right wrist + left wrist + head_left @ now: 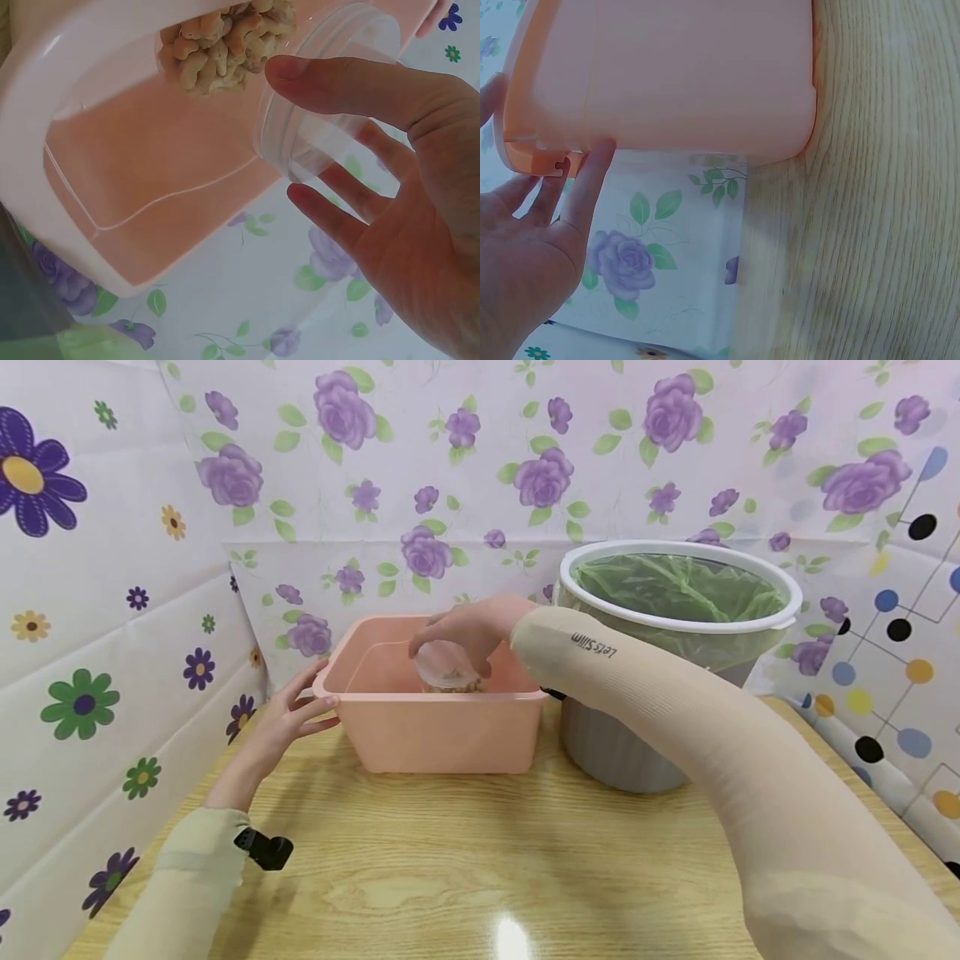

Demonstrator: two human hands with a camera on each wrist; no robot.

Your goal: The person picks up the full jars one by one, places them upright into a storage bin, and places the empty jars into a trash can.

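Observation:
My right hand [480, 622] reaches into a pink plastic basin [442, 735]. It holds a clear, round plastic piece with a ridged rim [281, 120], thumb on one side and fingers on the other. Right by that rim, inside the basin, is a cluster of pale tan nuts [225, 49]. Much of the cluster is hidden in the head view by the clear plastic. At the basin's left end, my left hand [288, 714] grips the rim. Its thumb lies on top, with fingers at the handle and against the outer wall, as the left wrist view shows.
Right of the basin stands a grey bin [630, 743] with a white ring [787, 602] and a green liner bag [675, 585]. Both stand on a wood-grain table [420, 860]. Flowered sheets [427, 460] hang behind and at the left.

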